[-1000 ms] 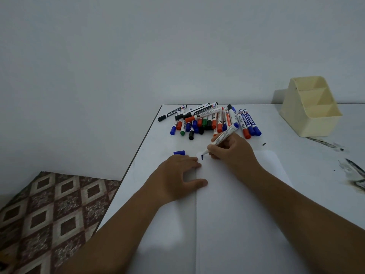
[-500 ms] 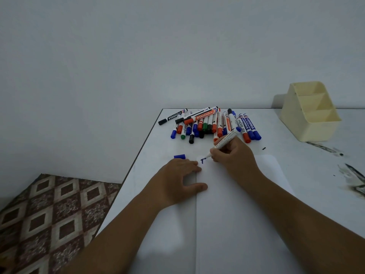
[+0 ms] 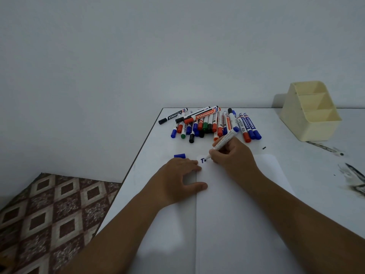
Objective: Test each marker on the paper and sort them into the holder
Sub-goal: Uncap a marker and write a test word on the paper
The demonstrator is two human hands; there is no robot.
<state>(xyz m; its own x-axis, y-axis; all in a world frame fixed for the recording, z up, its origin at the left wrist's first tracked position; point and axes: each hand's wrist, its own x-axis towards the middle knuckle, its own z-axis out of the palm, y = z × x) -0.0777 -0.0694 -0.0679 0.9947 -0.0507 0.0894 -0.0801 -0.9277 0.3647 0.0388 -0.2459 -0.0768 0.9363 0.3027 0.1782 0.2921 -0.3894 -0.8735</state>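
Head view: person's two bare forearms reach over a white table (image 3: 158, 147) w/ a white sheet of paper (image 3: 237, 204) in front. Right hand (image 3: 233, 157) grips an uncapped blue marker (image 3: 223, 142), fingers curled round the barrel near the tip end; barrel slants up and to the right, its blue rear end against the front edge of the marker pile. Tip touches the paper at its far left corner, right by a small blue mark (image 3: 202, 160), looks like a "T". Left hand (image 3: 177, 178) lies flat, fingers relaxed and spread, thumb out to the right; thumb presses on the paper's left edge, rest of the hand on the table beside the sheet. Holds nothing. Loose blue cap (image 3: 179, 155) lies on the table just beyond the left fingertips, apart from the paper. Pile of markers (image 3: 209, 123) further back, near the table's far edge: blue, red, green, black caps, mostly lying side by side, a few crossed on top. Cream holder (image 3: 310, 113) w/ three stepped compartments stands well to the right of the pile, by the wall (image 3: 138, 56); no markers visible in it. Dark smudges (image 3: 353, 178) on the table at right. Patterned floor tiles (image 3: 49, 210) lower left.
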